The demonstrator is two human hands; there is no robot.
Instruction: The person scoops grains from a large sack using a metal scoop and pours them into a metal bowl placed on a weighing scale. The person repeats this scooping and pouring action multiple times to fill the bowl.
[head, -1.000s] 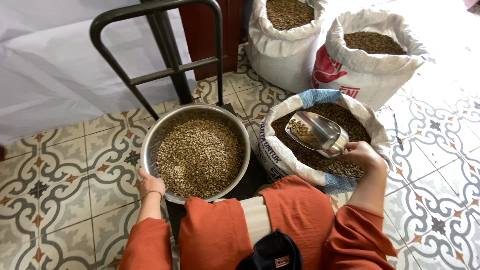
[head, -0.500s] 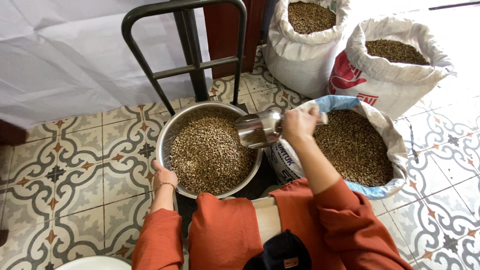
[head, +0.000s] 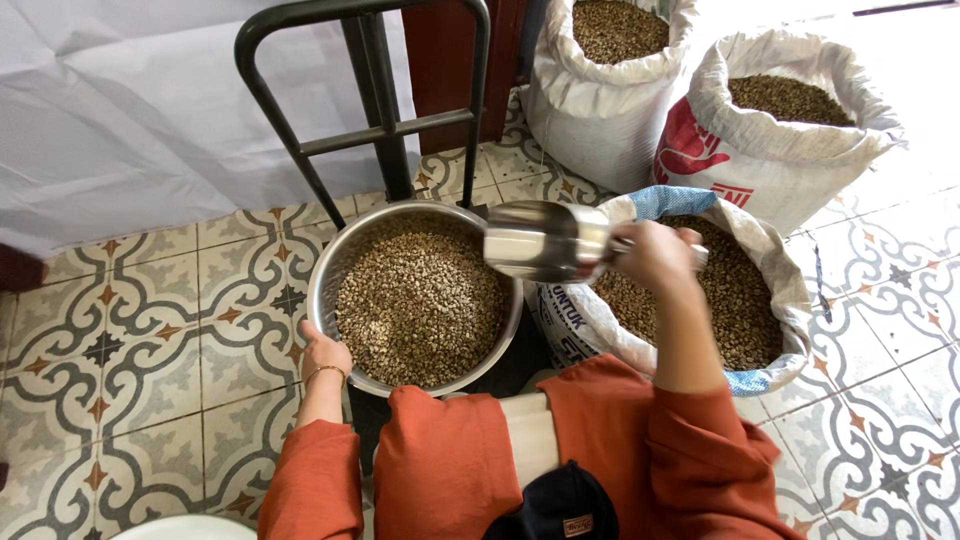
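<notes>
Sack (head: 770, 300) of pale beans standing open-mouthed on the tiled floor (head: 120, 320), rim rolled down for easy dipping, hard against the big steel bowl (head: 330, 270) heaped with the same beans. Scoop (head: 545, 240) held level over the bowl's right edge, right hand (head: 655, 255) wrapped tight round its handle. Left hand (head: 322, 352) on the bowl's near rim, steadying it; how far closed, cannot tell.

We wear rust-orange sleeves (head: 690, 455) pushed up above the wrists, and the same orange cloth covers our knees (head: 445, 460). A thin bracelet (head: 322, 372) circles the wrist below our left hand (head: 325, 352). Our right hand (head: 655, 255) wears nothing.
</notes>
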